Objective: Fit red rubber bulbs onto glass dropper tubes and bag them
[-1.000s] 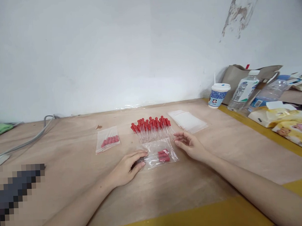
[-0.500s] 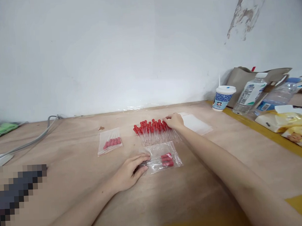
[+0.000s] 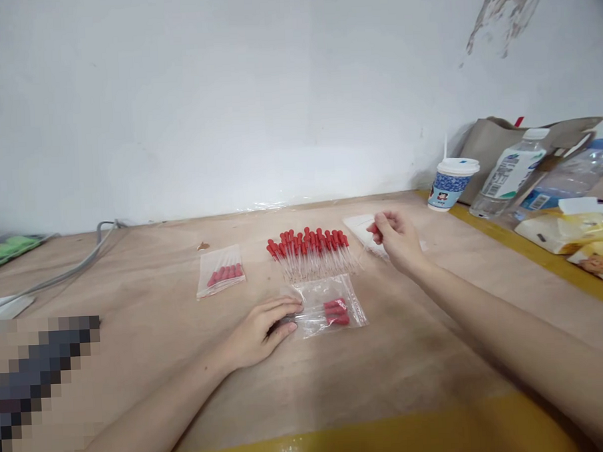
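My left hand point(image 3: 269, 331) grips the left end of a clear zip bag point(image 3: 353, 317), thumb in front and fingers over it. Inside that bag lie several droppers with red bulbs point(image 3: 336, 311), their tubes pointing toward my fingers. My right hand point(image 3: 399, 238) is raised at the right, its fingers closed around a dropper whose red bulb point(image 3: 373, 229) shows at the fingertips. Behind the bag, a row of loose red-bulbed droppers point(image 3: 310, 249) is spread side by side. A filled bag point(image 3: 221, 269) with several droppers lies to the left.
A stack of white bags point(image 3: 360, 227) lies partly behind my right hand. Farther right stand a paper cup point(image 3: 452, 185) with a straw, a plastic bottle point(image 3: 513, 170), a grey bag point(image 3: 478, 145) and yellow tissue packs point(image 3: 566, 226). A grey cable point(image 3: 78, 266) crosses the table's left side.
My right hand has moved right and up from the loose droppers, taking one dropper with it. My left hand stays on the clear bag. The camera view has shifted slightly.
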A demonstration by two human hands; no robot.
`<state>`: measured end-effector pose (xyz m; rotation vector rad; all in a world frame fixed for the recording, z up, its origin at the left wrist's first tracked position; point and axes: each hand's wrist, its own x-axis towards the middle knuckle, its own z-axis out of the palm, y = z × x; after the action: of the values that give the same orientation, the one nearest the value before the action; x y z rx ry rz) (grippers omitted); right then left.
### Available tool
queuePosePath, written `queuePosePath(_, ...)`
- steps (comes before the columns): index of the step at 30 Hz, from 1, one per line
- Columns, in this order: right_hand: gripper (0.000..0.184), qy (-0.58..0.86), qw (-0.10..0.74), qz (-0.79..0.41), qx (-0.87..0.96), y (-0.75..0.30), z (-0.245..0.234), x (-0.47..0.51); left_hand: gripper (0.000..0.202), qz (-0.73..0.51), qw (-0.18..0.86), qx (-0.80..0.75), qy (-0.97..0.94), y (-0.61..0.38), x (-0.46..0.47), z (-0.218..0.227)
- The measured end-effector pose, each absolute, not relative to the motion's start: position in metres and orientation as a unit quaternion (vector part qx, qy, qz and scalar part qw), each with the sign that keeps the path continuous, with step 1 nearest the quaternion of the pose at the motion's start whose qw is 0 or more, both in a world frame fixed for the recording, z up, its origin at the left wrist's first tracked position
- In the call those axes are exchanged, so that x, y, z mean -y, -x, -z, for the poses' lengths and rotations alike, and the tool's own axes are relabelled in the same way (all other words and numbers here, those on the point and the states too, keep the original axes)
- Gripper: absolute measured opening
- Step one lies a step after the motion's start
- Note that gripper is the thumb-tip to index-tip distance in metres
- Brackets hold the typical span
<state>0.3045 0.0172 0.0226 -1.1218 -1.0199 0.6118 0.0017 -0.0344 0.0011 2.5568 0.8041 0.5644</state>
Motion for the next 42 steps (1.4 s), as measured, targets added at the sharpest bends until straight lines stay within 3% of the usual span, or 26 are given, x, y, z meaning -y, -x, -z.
queuePosePath(10,0.027,0.509,0.643,-0.464,0.335,-0.306,0.026,0.029,0.031,-0.196,0.194,-0.28,-0.919,-0.002,0.034,-0.005)
queuePosePath(15,0.031,0.481,0.54,-0.535,0.437,-0.297,0.022,0.039,0.039,-0.196,0.176,-0.31,-0.913,0.0,0.034,-0.003)
queuePosePath(21,0.026,0.493,0.42,-0.418,0.637,-0.296,0.021,0.045,0.039,-0.187,0.175,-0.319,-0.912,0.002,0.034,-0.002)
queuePosePath(29,0.016,0.497,0.451,-0.313,0.672,-0.282,0.025,0.044,0.04,-0.196,0.185,-0.307,-0.913,0.002,0.032,0.0)
queuePosePath(34,0.026,0.428,0.387,-0.415,0.704,-0.278,0.014,0.054,0.038,-0.199,0.187,-0.307,-0.912,0.001,0.033,-0.001)
queuePosePath(37,0.031,0.469,0.372,-0.463,0.654,-0.287,0.013,0.049,0.038,-0.197,0.184,-0.307,-0.913,0.0,0.034,-0.002)
queuePosePath(42,0.016,0.572,0.431,-0.302,0.629,-0.304,0.009,0.013,0.036,-0.175,0.182,-0.299,-0.92,0.0,0.032,-0.003)
